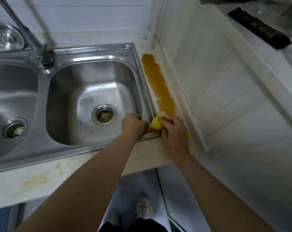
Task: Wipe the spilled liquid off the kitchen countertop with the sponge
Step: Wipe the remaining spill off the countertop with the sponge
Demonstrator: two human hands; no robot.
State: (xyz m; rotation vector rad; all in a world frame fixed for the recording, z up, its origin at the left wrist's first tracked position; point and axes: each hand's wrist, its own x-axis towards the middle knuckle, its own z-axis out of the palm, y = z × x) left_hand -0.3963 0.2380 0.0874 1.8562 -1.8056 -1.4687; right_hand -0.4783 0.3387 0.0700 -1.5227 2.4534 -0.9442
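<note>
While the left hand grips the sink rim, the right hand presses the sponge against the spill.

Soft, even indoor light fills the kitchen, cool and slightly dim, casting only faint shadows. Broad pale reflections sheen across the steel sink, brightest on the basin floor beside the drain. The wide-angle lens bows straight lines toward the frame edges, bending the worktop in front of the sink. The tap behind the sink is smeared by blur; upper corners look soft.
</note>
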